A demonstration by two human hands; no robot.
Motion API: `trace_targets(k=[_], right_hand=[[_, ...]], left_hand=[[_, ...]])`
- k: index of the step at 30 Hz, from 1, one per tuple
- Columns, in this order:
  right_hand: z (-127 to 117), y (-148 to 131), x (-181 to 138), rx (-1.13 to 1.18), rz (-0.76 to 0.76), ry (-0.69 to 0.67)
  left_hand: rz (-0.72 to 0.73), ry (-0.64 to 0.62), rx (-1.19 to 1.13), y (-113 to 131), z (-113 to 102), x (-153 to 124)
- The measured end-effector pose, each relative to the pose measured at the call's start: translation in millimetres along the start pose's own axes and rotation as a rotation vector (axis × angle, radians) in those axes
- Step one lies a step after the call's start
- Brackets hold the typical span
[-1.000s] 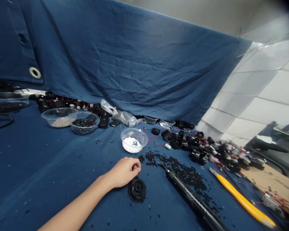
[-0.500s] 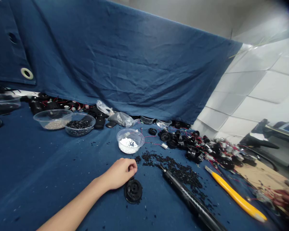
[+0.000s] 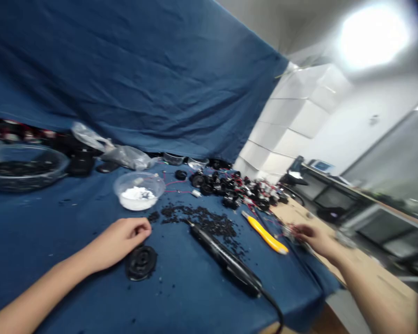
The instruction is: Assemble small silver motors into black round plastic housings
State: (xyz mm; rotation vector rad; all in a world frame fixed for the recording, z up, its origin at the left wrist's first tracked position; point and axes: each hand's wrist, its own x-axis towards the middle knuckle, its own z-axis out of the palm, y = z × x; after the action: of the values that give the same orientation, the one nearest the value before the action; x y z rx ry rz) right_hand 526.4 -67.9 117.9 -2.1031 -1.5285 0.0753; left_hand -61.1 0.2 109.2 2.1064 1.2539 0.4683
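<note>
My left hand (image 3: pixel 129 237) rests on the blue cloth with its fingers curled in; whatever is inside them, if anything, is hidden. Just below it lies a round black plastic part (image 3: pixel 141 262) with a ringed face. Far to the right, my right hand (image 3: pixel 309 235) reaches down at a small heap of wired parts (image 3: pixel 288 231) by the cloth's edge. Its fingers are bent together there, blurred, and I cannot make out what is between them. Between the hands lie a black pen-like tool (image 3: pixel 226 260) with a cable and a yellow-handled cutter (image 3: pixel 266 235).
A clear bowl of white bits (image 3: pixel 139 195) stands behind my left hand. Many black pellets (image 3: pixel 209 220) are scattered past the tool. A pile of black housings and small motors (image 3: pixel 230 185) lies farther back. A larger clear bowl (image 3: pixel 24 178) sits at far left.
The view has turned to the right, so everything appears farther left. My right hand and forearm now show fully at the right. My left hand stays curled by the round black part.
</note>
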Motion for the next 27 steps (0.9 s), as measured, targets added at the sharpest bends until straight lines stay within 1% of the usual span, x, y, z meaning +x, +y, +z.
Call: trace_targets(k=[1,3,5,7,10,15,21,27], right_hand=[[-8,11,-3,-0.023,0.04,-0.032],[-14,29,-4,-0.05,0.103,-0.076],[-12,40,-2,-0.057,0.149,-0.082],[-8,46,0,-0.047,0.176,-0.079],[-6,47,-3,0.009,0.185,-0.105],[-10,49,-9,0.093,0.161,-0.154],[-11,51,-8,0.009,0.164,-0.134],[-2,49,-4,-0.039,0.135,-0.118]], left_hand=[[-0.001,-0.012,-0.002,-2,0,3],[-0.02,-0.033,-0.003,-5,0,7],[-0.045,-0.055,0.007,-6,0,10],[-0.067,-0.063,0.02,-7,0,12],[-0.083,-0.068,0.032,-10,0,12],[-0.083,-0.103,0.038,-19,0,15],[-0.066,-0.101,0.039,-25,2,16],[-0.054,-0.079,0.024,-27,5,17]])
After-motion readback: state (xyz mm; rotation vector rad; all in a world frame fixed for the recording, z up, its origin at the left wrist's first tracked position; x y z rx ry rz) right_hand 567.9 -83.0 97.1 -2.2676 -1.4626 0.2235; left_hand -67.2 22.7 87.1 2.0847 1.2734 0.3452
